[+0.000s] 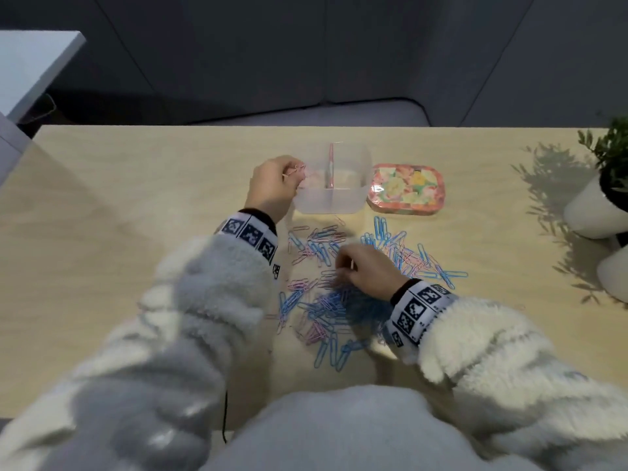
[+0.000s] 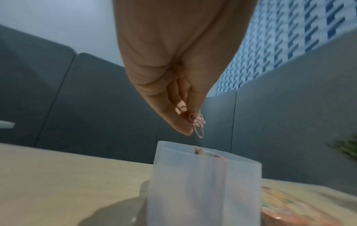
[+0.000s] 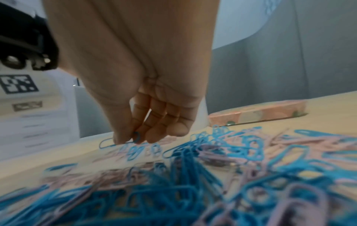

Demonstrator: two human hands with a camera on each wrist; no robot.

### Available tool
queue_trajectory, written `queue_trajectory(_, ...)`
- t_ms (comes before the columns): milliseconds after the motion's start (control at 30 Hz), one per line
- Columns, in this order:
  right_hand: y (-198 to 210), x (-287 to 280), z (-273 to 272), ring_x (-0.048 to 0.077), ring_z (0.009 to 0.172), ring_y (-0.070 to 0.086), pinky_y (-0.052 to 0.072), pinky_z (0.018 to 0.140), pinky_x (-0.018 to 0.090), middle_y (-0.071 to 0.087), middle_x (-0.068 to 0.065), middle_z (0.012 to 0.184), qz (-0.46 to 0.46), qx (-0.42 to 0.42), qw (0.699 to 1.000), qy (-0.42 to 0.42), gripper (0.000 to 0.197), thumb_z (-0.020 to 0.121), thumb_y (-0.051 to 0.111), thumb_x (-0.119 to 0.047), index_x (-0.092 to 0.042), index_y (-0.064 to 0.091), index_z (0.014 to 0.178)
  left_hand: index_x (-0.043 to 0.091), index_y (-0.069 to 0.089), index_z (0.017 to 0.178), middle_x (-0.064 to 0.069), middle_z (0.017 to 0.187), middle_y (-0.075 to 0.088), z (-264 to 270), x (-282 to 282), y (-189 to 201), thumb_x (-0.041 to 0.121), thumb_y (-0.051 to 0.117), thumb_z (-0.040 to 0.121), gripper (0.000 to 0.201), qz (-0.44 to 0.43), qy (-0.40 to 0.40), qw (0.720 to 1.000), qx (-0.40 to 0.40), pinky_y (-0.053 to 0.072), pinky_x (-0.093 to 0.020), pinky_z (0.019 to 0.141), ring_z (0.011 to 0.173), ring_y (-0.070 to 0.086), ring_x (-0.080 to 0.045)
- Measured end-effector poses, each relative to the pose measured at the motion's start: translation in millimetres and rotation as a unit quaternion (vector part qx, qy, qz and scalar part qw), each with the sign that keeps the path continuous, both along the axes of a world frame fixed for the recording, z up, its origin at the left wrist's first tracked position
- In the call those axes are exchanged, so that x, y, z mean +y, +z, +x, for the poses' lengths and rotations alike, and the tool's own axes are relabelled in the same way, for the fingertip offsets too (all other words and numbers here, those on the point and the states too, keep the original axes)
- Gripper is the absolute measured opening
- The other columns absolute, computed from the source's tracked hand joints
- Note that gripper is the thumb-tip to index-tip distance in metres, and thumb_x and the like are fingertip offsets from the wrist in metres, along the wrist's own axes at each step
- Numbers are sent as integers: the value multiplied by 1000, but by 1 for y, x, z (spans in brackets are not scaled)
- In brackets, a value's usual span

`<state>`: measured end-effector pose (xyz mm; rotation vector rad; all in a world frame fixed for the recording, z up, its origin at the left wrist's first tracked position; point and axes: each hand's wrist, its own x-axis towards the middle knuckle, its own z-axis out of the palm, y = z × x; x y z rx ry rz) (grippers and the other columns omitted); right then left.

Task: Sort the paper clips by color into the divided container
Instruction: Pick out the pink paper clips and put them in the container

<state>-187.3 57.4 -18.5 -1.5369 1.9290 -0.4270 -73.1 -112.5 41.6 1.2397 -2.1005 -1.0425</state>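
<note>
A translucent divided container (image 1: 331, 198) stands on the wooden table, with a pink divider down its middle. My left hand (image 1: 275, 185) hovers over its left edge and pinches pink paper clips (image 2: 198, 127) just above the rim of the container (image 2: 204, 183). A loose spread of blue and pink paper clips (image 1: 339, 287) covers the table in front of it. My right hand (image 1: 367, 270) reaches down into the spread, and its thumb and fingers pinch a blue paper clip (image 3: 117, 141) right at the table surface.
A floral pink tin lid (image 1: 406, 190) lies just right of the container. White pots with a green plant (image 1: 605, 185) stand at the table's right edge. Bare wood lies to the left of the container. A grey sofa sits behind the table.
</note>
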Motion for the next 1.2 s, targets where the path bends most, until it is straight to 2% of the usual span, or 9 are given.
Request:
queue_trajectory(167, 0, 10, -26, 27, 94, 59, 45, 76, 32, 67, 8, 99, 15, 83, 994, -63, 11, 86, 55, -14, -11, 65, 90, 7, 63, 113, -15, 116, 66, -29, -18, 1, 20, 52, 91, 28, -89, -54, 979, -177, 45, -37, 95, 110, 58, -32)
queue_trajectory(267, 2, 13, -30, 28, 100, 55, 47, 80, 37, 63, 9, 103, -22, 113, 992, -58, 17, 90, 51, -17, -9, 66, 94, 7, 56, 123, -15, 125, 61, -27, -16, 3, 25, 51, 92, 36, -82, -67, 976, -192, 41, -38, 99, 117, 54, -32)
queue_trajectory(367, 5, 4, -27, 26, 105, 53, 47, 83, 38, 63, 8, 106, -39, 102, 993, -46, 22, 93, 47, -15, -10, 67, 101, 7, 64, 104, -12, 106, 67, -7, 4, -1, 21, 49, 91, 24, -140, -45, 983, -114, 46, -37, 89, 100, 58, -27)
queue_trajectory(433, 4, -8, -20, 27, 108, 51, 46, 86, 39, 61, 9, 110, -37, 98, 994, -25, 23, 93, 47, -15, -9, 65, 105, 8, 64, 94, -10, 94, 66, 11, 25, -17, 19, 48, 92, 19, -154, -57, 979, -118, 50, -40, 84, 89, 58, -24)
queue_trajectory(567, -5, -32, -6, 29, 113, 47, 46, 90, 44, 55, 9, 120, -26, 130, 991, 2, 27, 92, 49, -13, -10, 59, 117, 17, 62, 106, -4, 108, 59, 33, 58, -61, 24, 53, 90, 20, -84, -164, 950, -251, 49, -40, 91, 98, 55, -21)
queue_trajectory(800, -15, -49, -9, 31, 102, 52, 49, 84, 44, 58, 13, 105, -21, 161, 987, -2, 14, 87, 54, -7, -6, 63, 98, 15, 65, 103, -9, 108, 56, 38, 88, -75, 20, 50, 91, 20, -105, -230, 930, -267, 45, -39, 86, 103, 51, -27)
queue_trajectory(900, -19, -44, -11, 32, 95, 56, 50, 81, 45, 61, 14, 98, -16, 173, 985, 14, 9, 85, 54, -3, -3, 61, 90, 14, 66, 101, -8, 105, 57, 40, 86, -70, 21, 51, 90, 19, -85, -210, 944, -240, 45, -36, 87, 101, 52, -24)
queue_trajectory(1067, -21, -39, -11, 35, 93, 58, 51, 76, 42, 62, 17, 99, -11, 195, 980, 44, 13, 86, 48, 1, -2, 55, 97, 13, 62, 108, -7, 114, 55, 29, 48, -61, 19, 50, 91, 22, -65, -112, 964, -232, 43, -35, 94, 108, 51, -23)
queue_trajectory(1200, -14, -35, -22, 25, 85, 58, 49, 78, 37, 65, 13, 95, -21, 66, 996, -56, 19, 88, 52, -10, -3, 59, 104, 14, 58, 114, -8, 118, 54, 14, 23, -66, 23, 49, 92, 25, -82, -104, 947, -291, 44, -38, 94, 111, 49, -25)
